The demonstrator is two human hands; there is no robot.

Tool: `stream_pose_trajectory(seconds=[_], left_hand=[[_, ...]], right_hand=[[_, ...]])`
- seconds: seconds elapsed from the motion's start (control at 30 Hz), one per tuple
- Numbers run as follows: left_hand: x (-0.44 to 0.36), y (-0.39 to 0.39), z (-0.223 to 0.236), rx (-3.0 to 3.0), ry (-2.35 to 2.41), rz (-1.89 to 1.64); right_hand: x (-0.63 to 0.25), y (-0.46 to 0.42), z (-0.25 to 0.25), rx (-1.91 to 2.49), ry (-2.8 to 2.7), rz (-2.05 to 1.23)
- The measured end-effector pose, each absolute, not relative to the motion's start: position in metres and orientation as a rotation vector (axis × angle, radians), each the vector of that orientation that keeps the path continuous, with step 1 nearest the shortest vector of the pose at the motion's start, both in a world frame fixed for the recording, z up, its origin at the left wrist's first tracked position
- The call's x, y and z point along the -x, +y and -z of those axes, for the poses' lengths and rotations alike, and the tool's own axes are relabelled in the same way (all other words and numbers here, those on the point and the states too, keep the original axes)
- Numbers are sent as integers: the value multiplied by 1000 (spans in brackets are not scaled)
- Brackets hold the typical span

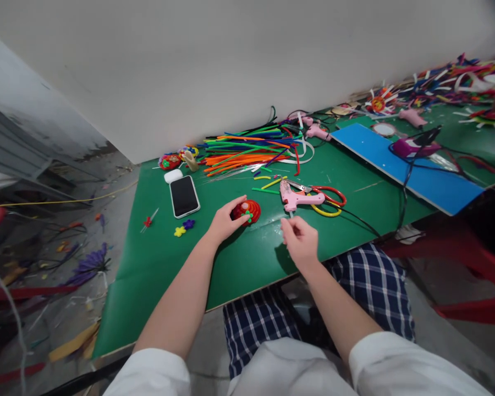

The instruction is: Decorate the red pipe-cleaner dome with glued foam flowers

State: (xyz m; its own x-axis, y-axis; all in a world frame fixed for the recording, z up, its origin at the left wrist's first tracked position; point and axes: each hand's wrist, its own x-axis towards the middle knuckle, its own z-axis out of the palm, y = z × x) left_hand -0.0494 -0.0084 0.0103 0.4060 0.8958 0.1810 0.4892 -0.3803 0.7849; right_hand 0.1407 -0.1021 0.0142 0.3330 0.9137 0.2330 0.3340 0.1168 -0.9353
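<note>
My left hand (225,220) rests on the green table (160,264) with its fingers on a round red coiled piece (249,210) that carries small green and pink bits. My right hand (300,237) hovers just in front of a pink glue gun (297,197), fingers pinched together; what it pinches is too small to tell. Red-handled scissors (328,193) and a yellow ring lie against the glue gun.
A phone (184,196) and a white earbud case (173,176) lie left of the red piece, with small yellow and purple flowers (183,227) nearby. A heap of coloured strips (251,148) sits at the back. A blue board (408,165) with another glue gun lies right.
</note>
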Motion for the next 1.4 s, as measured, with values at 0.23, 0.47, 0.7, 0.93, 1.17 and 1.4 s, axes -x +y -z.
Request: stream_pose_trajectory(seconds=[0.23, 0.47, 0.7, 0.93, 1.17, 1.4], left_hand=[[48, -8, -11, -2046, 1212, -794], [47, -8, -12, -2116, 1227, -768], [48, -8, -13, -2102, 1273, -724], [48, -7, -16, -2022, 1282, -716], [52, -9, -11, -1936, 1257, -815], [29, 17, -66, -1906, 1206, -1030]], right_hand=[[-224, -91, -30, 1541, -1606, -171], [-244, -27, -39, 1778, -2343, 31], [-242, 6, -44, 1912, -2510, -280], [-271, -6, -48, 1792, -2285, -499], [-280, -14, -57, 1480, -1879, -924], [-274, -15, -59, 1044, -1622, -1356]])
